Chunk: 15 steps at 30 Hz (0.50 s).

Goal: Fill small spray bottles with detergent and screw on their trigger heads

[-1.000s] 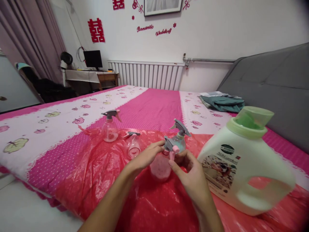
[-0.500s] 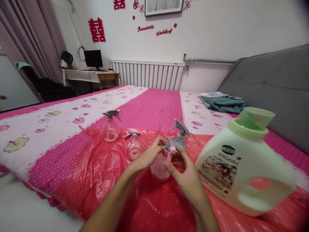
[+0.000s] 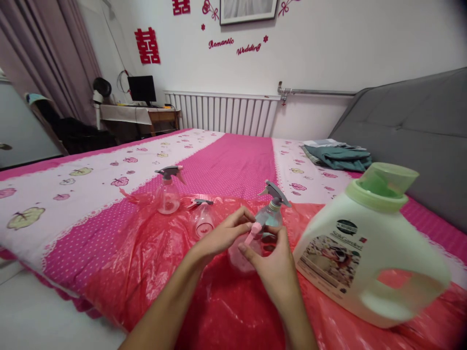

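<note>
L hand (image 3: 221, 236) & R hand (image 3: 272, 265) both closed on pink spray bottle (image 3: 233, 257), fingers at its trigger head. Bottle stands mid red plastic sheet (image 3: 219, 311) on bed (image 3: 233, 155). Blue sprayer (image 3: 272, 215) just behind, detergent jug (image 3: 365, 265) near on R.

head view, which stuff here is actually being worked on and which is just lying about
In use: pink spray bottle, gripped by left hand and right hand.
Lying about: detergent jug, blue spray bottle, far clear spray bottle, near clear spray bottle, folded clothes.
</note>
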{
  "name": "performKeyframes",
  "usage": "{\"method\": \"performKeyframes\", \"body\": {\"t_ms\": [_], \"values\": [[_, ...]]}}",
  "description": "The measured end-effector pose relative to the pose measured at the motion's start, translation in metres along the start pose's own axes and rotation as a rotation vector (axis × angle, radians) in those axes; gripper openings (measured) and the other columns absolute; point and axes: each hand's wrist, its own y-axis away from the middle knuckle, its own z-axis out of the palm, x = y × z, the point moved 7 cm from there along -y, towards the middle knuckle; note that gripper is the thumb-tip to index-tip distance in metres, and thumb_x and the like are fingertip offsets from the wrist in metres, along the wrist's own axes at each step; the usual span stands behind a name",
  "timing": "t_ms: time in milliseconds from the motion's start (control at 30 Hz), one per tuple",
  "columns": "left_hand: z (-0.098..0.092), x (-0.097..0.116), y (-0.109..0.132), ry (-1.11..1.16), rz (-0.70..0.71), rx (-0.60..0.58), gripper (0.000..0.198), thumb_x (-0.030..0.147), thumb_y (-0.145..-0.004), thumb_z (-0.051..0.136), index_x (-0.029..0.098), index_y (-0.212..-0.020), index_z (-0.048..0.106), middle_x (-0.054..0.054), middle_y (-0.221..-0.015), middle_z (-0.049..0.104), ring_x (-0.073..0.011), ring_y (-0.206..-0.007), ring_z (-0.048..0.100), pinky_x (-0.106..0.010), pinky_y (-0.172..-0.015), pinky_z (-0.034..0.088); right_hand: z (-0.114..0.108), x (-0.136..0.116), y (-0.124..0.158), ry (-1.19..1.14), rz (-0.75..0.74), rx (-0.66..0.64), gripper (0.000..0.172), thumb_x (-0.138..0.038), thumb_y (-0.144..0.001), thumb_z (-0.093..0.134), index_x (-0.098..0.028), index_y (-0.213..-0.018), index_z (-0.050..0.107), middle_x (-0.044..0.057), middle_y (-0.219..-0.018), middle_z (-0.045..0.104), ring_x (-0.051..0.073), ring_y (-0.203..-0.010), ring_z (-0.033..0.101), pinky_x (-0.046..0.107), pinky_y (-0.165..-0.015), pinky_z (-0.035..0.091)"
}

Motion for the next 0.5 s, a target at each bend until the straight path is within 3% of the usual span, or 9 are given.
{"method": "performKeyframes", "body": {"t_ms": [133,300,400,500], "values": [[-0.0025,0.0002,0.002,-0.014,0.036,-0.026,0.026,0.044,-0.094,0.066,0.02,-0.089,0.057,0.0,-0.089,0.057,-0.0174,-0.087,0.056,-0.03,-0.08,0.044,-0.0031,-0.0014,0.0014,0.016,0.006,0.035,0.074,-0.065,-0.057,0.086,-0.02,-0.107,0.057,0.009,-0.106,0.066,0.025,-0.089,0.062,0.034,-0.077,0.051],[-0.0003,0.0018,0.0034,-0.029,0.076,-0.071,0.021,0.031,-0.084,0.075,0.02,-0.095,0.061,-0.004,-0.102,0.068,-0.0218,-0.098,0.065,-0.034,-0.088,0.05,-0.0029,0.003,0.0014,0.023,0.024,0.05,0.073,-0.065,-0.055,0.086,-0.02,-0.104,0.056,0.009,-0.106,0.066,0.026,-0.092,0.063,0.035,-0.077,0.05],[-0.0004,0.0048,0.0018,-0.063,0.11,-0.022,0.026,0.026,-0.077,0.082,0.02,-0.093,0.062,-0.005,-0.106,0.069,-0.0231,-0.102,0.064,-0.036,-0.093,0.05,-0.0007,0.0057,0.0009,0.012,0.034,0.034,0.073,-0.065,-0.055,0.086,-0.02,-0.104,0.055,0.009,-0.107,0.066,0.026,-0.091,0.064,0.036,-0.078,0.051],[-0.0013,0.0068,0.0,-0.084,0.131,0.044,0.028,0.033,-0.078,0.083,0.019,-0.087,0.06,-0.005,-0.1,0.067,-0.0224,-0.098,0.062,-0.035,-0.09,0.05,0.0011,0.0061,0.0001,0.002,0.036,0.013,0.074,-0.063,-0.053,0.087,-0.02,-0.105,0.055,0.01,-0.109,0.066,0.027,-0.095,0.064,0.038,-0.081,0.052]]}}
